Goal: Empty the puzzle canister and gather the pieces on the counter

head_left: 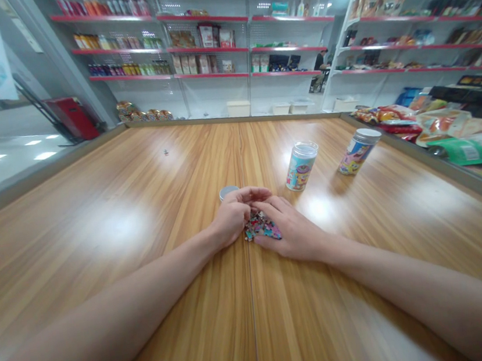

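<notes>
A small heap of colourful jigsaw puzzle pieces point(263, 229) lies on the wooden table, teal, pink, red and white. My left hand point(233, 216) curves around its left and far side, fingers extended and thumb bent inward. From the right, my right hand point(288, 224) cups the heap, its thumb apart from the fingers at the near edge. The fingertips of both hands meet or overlap behind the heap, hiding part of it. Just beyond my left hand sits a round silver lid point(228, 192), partly covered. A clear-topped can point(302, 167) with a light blue cartoon print stands upright to the right.
Farther right stands another cartoon-printed can point(358, 152) with a silver lid. A tiny object point(166, 152) rests on the far left of the table point(151, 308). Bagged snacks point(458, 130) lie past its right edge. Stocked shelves point(207, 50) line the back; a red box point(70, 118) stands at left.
</notes>
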Demonstrator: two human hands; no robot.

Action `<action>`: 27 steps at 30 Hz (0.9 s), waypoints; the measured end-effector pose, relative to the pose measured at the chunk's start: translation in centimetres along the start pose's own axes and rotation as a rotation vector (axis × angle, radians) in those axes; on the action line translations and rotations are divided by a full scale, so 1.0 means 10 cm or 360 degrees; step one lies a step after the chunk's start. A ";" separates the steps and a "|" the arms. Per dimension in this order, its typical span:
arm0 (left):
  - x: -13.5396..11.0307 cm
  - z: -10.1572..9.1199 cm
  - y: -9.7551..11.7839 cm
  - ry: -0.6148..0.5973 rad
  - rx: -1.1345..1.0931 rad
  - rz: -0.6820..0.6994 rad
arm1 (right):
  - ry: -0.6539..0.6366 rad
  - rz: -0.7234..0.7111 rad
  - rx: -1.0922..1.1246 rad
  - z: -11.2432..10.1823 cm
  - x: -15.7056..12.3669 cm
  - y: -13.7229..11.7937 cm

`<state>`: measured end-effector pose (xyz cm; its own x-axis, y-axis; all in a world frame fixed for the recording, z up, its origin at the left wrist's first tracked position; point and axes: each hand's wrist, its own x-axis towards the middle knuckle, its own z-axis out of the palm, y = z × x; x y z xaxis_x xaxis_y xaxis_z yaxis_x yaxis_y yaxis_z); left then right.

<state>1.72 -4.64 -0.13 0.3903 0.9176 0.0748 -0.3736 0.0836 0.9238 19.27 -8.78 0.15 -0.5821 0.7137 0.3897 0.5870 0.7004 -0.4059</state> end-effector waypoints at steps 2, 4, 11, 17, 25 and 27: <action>-0.03 0.01 0.00 0.0047 -0.0105 -0.0030 | -0.0019 0.0038 0.0003 0.02 -0.03 -0.04; -0.07 0.02 -0.01 0.0047 -0.0160 -0.0053 | -0.0012 0.0100 0.0011 0.05 -0.05 -0.09; -0.12 0.06 -0.03 0.0061 -0.0184 0.0045 | -0.0014 0.0062 0.0041 0.08 -0.04 -0.10; -0.11 0.10 -0.02 0.0051 -0.0102 -0.0009 | 0.0017 -0.0003 0.0063 0.05 -0.04 -0.07; -0.11 0.07 -0.06 0.0007 0.0000 0.0047 | 0.0043 -0.0019 0.0020 0.08 -0.02 -0.04; -0.10 0.07 -0.06 0.0005 -0.0015 0.0032 | 0.0041 -0.0031 0.0072 0.06 -0.03 -0.04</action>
<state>2.16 -5.93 -0.53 0.3800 0.9204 0.0922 -0.3894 0.0687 0.9185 18.82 -9.26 -0.27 -0.5784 0.7001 0.4188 0.5492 0.7137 -0.4347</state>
